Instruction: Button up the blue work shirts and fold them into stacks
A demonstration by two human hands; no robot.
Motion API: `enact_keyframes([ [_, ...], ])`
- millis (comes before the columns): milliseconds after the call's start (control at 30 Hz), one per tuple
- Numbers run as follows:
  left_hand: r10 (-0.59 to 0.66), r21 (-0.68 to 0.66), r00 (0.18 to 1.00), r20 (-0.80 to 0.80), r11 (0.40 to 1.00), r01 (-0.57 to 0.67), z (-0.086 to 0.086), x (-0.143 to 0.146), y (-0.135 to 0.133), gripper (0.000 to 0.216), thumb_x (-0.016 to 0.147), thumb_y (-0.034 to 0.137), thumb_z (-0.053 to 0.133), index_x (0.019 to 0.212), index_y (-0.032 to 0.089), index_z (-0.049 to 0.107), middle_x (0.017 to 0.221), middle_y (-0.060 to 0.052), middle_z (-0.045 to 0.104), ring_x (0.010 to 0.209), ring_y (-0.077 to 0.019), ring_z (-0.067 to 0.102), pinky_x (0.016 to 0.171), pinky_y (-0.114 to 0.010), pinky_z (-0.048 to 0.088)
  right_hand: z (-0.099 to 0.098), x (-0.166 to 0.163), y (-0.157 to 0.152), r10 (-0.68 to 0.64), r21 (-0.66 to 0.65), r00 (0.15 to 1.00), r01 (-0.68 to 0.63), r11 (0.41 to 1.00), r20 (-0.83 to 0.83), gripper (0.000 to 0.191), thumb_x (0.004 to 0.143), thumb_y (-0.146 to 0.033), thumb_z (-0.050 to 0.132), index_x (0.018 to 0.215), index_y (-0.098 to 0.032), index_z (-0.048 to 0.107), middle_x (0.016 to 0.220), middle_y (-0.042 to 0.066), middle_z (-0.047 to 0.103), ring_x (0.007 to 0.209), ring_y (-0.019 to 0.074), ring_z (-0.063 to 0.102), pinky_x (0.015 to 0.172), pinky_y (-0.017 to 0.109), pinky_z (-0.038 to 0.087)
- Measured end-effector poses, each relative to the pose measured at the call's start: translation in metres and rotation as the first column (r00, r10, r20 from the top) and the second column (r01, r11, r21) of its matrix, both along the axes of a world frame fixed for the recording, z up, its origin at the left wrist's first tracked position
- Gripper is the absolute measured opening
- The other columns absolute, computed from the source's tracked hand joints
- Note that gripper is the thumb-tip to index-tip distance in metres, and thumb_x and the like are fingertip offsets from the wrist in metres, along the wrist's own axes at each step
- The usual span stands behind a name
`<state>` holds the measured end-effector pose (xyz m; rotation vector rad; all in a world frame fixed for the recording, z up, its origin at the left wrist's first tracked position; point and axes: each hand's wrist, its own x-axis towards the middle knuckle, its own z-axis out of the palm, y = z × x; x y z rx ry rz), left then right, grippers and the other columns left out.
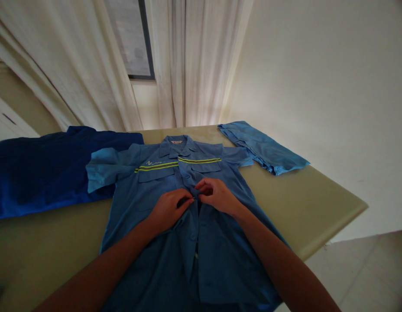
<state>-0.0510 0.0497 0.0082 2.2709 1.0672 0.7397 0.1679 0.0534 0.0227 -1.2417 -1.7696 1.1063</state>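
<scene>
A blue short-sleeved work shirt [227, 251] lies front up on the table, its collar at the far end and yellow stripes across the chest. My left hand [171, 208] pinches one front edge at mid-placket. Close beside it, my right hand [217, 196] pinches the other front edge, fingertips almost meeting those of the left. Whatever button sits between the fingers is hidden. Above the hands the front is joined; below them it hangs apart, with a button [192, 237] showing on the left-hand edge.
The table [285, 208] has a corner jutting out at the right. A dark blue garment [51, 173] lies at the left, partly under the shirt's sleeve. A folded light blue garment [262, 145] rests at the back right. Curtains [204, 65] and a wall [318, 108] stand behind.
</scene>
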Motion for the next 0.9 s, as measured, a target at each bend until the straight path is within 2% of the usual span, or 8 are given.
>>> enact_keyframes([
  [67,-0.009,-0.006,1.000,0.004,1.000,0.009,0.0009,0.0001,-0.0003,0.018,0.099,0.035,0.057,0.097,0.023,0.070,0.095,-0.002,0.075,0.086,-0.0195,0.070,0.079,-0.030,0.050,0.0003,-0.0003,0.0006,-0.018,-0.006,1.000,0.018,1.000,0.008,0.017,0.074,-0.018,0.073,0.090,-0.018,0.072,0.081,0.001,0.073,0.072,0.0155,0.067,0.065,0.024,0.050],
  [167,-0.034,-0.014,0.999,0.014,0.999,0.034,0.0001,-0.0004,-0.0003,0.017,0.099,0.035,0.056,0.099,0.023,0.069,0.097,-0.002,0.075,0.087,-0.0196,0.069,0.079,-0.030,0.050,0.0020,-0.0018,0.0002,-0.060,0.023,0.991,0.058,0.998,0.122,0.007,0.076,-0.022,0.074,0.082,-0.018,0.074,0.072,0.001,0.071,0.066,0.0155,0.065,0.060,0.024,0.047],
  [267,-0.046,-0.013,0.999,0.020,0.999,0.046,-0.0020,-0.0011,-0.0004,0.017,0.099,0.034,0.056,0.099,0.023,0.069,0.097,-0.002,0.074,0.087,-0.0194,0.069,0.079,-0.030,0.050,0.0037,-0.0031,-0.0008,-0.066,0.043,0.985,0.060,0.997,0.162,0.009,0.079,-0.025,0.075,0.082,-0.017,0.075,0.071,0.001,0.071,0.064,0.0155,0.064,0.059,0.024,0.046],
  [633,0.030,-0.097,0.999,0.023,0.995,-0.028,0.0051,0.0021,-0.0013,0.017,0.096,0.035,0.061,0.093,0.023,0.073,0.079,0.001,0.073,0.069,-0.0163,0.065,0.065,-0.027,0.044,0.0059,0.0014,-0.0016,0.106,0.051,0.982,-0.116,0.992,0.159,0.010,0.079,-0.019,0.067,0.084,-0.017,0.074,0.066,-0.003,0.065,0.061,0.0121,0.057,0.057,0.021,0.041],
  [900,0.051,-0.082,0.999,-0.007,0.995,-0.052,0.0022,0.0023,-0.0018,0.017,0.095,0.035,0.061,0.091,0.023,0.073,0.079,0.000,0.073,0.070,-0.0172,0.066,0.064,-0.027,0.044,0.0080,0.0019,-0.0036,0.109,0.034,0.977,-0.117,0.993,0.182,0.010,0.080,-0.020,0.067,0.082,-0.018,0.077,0.063,-0.003,0.066,0.058,0.0126,0.058,0.052,0.021,0.039],
])
